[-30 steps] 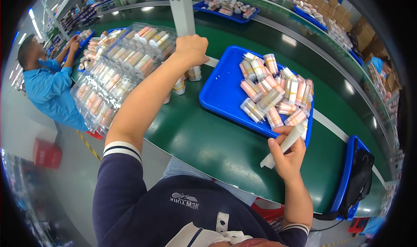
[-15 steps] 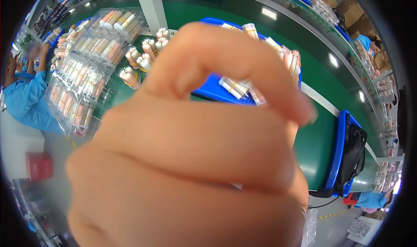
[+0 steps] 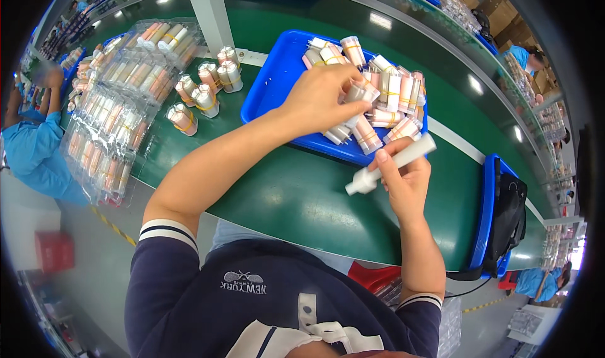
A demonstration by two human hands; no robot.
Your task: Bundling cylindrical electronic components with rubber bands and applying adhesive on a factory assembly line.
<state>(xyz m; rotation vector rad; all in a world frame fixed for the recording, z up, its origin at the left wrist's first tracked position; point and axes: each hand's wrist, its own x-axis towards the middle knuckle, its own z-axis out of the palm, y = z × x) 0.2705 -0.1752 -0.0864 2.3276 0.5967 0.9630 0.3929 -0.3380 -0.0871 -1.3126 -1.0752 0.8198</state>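
Observation:
My left hand reaches over the blue tray, its fingers closed around a small banded bundle of tubes, pale and partly clear. Around that hand, the tray is heaped with more bundles of white and pink tubes, several with yellow rubber bands. My right hand sits just off the tray's near right corner. Held slantwise between its thumb and fingers is a white tube with a stepped, narrower end pointing lower left.
Left of the tray, several banded bundles stand on the green table. Beyond them are stacked clear plastic trays full of tubes. A blue bin with a black bag lies right. A person in blue works far left.
A hand that filled the view close up has gone from there. Now my left hand is in the tray gripping a bundle, and my right hand shows with the white tube.

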